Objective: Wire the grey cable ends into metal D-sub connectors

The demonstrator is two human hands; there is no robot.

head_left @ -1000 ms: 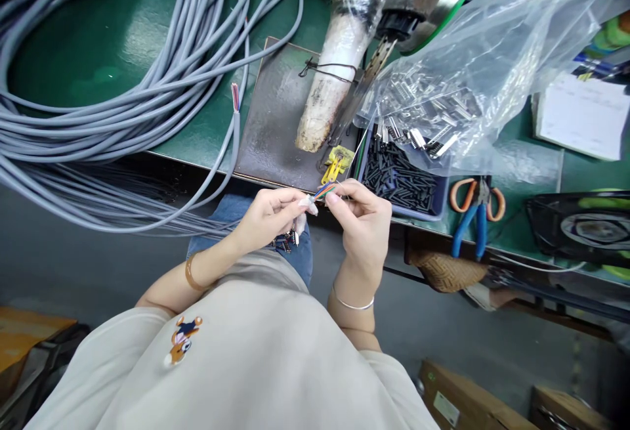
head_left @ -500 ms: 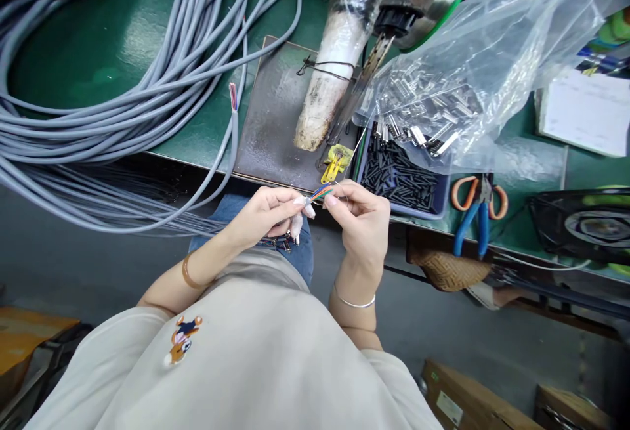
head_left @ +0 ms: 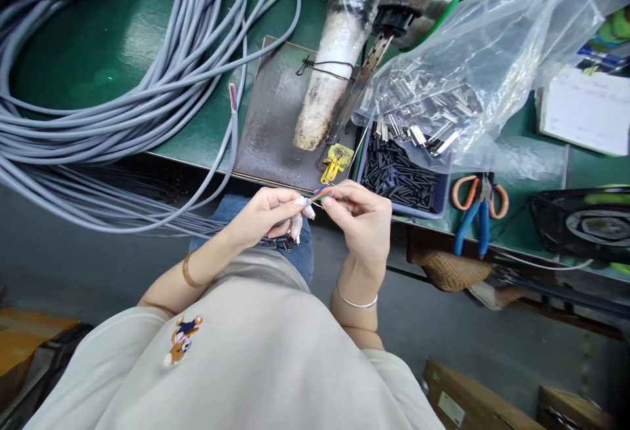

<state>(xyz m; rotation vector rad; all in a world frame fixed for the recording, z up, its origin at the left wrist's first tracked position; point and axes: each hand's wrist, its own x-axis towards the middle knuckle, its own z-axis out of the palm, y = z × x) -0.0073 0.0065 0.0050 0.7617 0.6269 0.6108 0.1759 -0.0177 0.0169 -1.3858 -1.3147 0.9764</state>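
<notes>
My left hand (head_left: 268, 215) is closed around the end of a grey cable, pinching it between thumb and forefinger. White wrapping covers some of its fingertips. From the cable end fan out thin coloured wires (head_left: 321, 193), blue, orange and green among them. My right hand (head_left: 364, 216) pinches the tips of these wires between thumb and index finger. Both hands are close together in front of my body, just off the table's front edge. Beyond them on a dark plate lies a yellow clip-like piece (head_left: 335, 163). Below my left hand hang several wired cable ends (head_left: 283, 242).
Coiled grey cables (head_left: 147, 98) cover the left of the green table. A wrapped white tool (head_left: 325, 95) rests over the dark plate (head_left: 275, 115). Right of it are a bin of black tubes (head_left: 398, 177), a plastic bag of metal connectors (head_left: 433, 102) and blue-handled pliers (head_left: 476, 216).
My right hand has shifted very slightly right, still pinching the coloured wires. The left hand stays nearly still on the cable.
</notes>
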